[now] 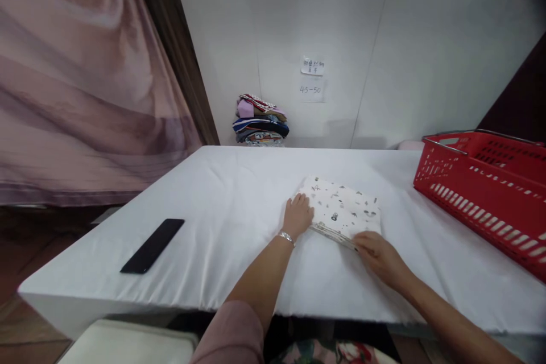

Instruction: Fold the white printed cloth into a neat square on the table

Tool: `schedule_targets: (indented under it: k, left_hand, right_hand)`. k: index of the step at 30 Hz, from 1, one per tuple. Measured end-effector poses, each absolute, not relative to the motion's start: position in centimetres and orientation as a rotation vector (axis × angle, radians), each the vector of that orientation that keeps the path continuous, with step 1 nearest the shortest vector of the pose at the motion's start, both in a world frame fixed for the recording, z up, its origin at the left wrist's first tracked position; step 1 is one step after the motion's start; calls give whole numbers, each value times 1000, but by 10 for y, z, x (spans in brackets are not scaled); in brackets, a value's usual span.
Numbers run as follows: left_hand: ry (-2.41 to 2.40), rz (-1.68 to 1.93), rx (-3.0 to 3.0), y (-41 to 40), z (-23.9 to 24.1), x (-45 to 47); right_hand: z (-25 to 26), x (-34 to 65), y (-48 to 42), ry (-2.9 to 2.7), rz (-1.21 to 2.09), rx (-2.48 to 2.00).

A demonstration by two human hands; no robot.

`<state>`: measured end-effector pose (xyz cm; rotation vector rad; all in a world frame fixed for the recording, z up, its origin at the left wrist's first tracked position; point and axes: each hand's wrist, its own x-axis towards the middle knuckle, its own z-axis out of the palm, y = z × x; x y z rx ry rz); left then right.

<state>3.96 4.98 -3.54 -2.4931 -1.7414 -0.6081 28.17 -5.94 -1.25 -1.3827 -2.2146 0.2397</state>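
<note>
A folded white cloth (345,205) with small dark printed motifs lies on the white-covered table in front of me. Its stacked layers show along the near edge. My left hand (298,216), with a silver bracelet at the wrist, is closed at the cloth's left edge, fingers bent. At the near right corner, my right hand (377,253) pinches the cloth between thumb and fingers. The undersides of both hands are hidden.
A black phone-like slab (152,245) lies on the table's left side. On the right stands a red perforated basket (482,182). Behind the far edge rises a stack of folded fabrics (261,120) near a wall with paper notes (312,90). A pink curtain (85,79) hangs left.
</note>
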Motion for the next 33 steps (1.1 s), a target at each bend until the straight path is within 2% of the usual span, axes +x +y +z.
schedule_targets:
  k: [4,6,9,12,16,22,28,33]
  left_hand:
    - [-1726,-596,-2491,50,-34,39]
    - [-1737,-587,-2490,51,-34,39]
    - [-1754,-570,-2498,51,-35,38]
    - [-1760,-578,-2518,49,-35,37]
    - [-1794,-570,-2568,49,-25,37]
    - [-2034,-528,-2523,73,1,40]
    - [-2272,-554,-2355,89,-11,36]
    - [-2309,-594,-2354,87,-18,32]
  right_hand:
    - [7,283,4,-2084,86,-1470]
    - [7,284,33,-2076,-24,-1649]
    - [-9,289,57,-1978,-62,-2037]
    - [-34,298,62,-1964,10,-2182]
    - [-49,304,60,-1966,24,-2178]
    - [-45,303,61,-1971,58,-2169]
    - [-47,312,63,-1913,148,-2070]
    - [-67,338,44,-1528,282,-1971]
